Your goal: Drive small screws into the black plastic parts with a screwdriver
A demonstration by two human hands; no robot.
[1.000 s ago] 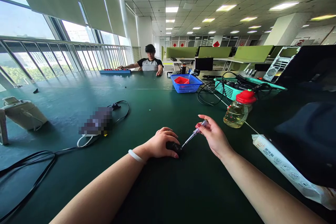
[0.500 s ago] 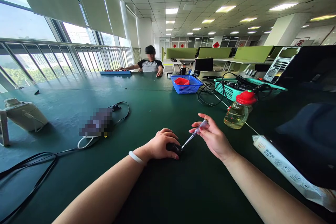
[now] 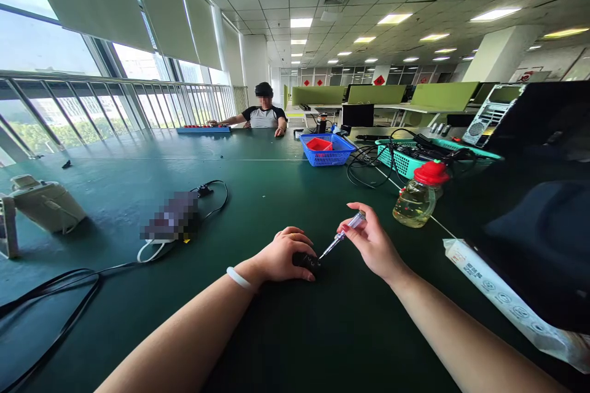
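Note:
My left hand [image 3: 288, 256] is closed around a small black object [image 3: 313, 263] and presses it against the dark green table [image 3: 258, 331]. Only its right end shows, with small pale marks; its kind is hidden by the palm. In my right hand [image 3: 371, 242] is a slim screwdriver [image 3: 345, 233] with a clear handle. It slants down to the left, and its tip is at the exposed end of the black object. Whether the tip sits in a hole I cannot make out.
A drink bottle [image 3: 417, 196] with a red lid and a wrapped white power strip [image 3: 502, 298] stand to the right. Beyond are a blue basket [image 3: 328, 156] and a green basket [image 3: 401, 161] of cables. Left lie a cable [image 3: 69, 319] and a beige jug [image 3: 48, 206]. A person [image 3: 264, 113] sits opposite.
The fingers of my right hand have curled further around the screwdriver's handle. The screwdriver's tip and my left hand stay nearly in place.

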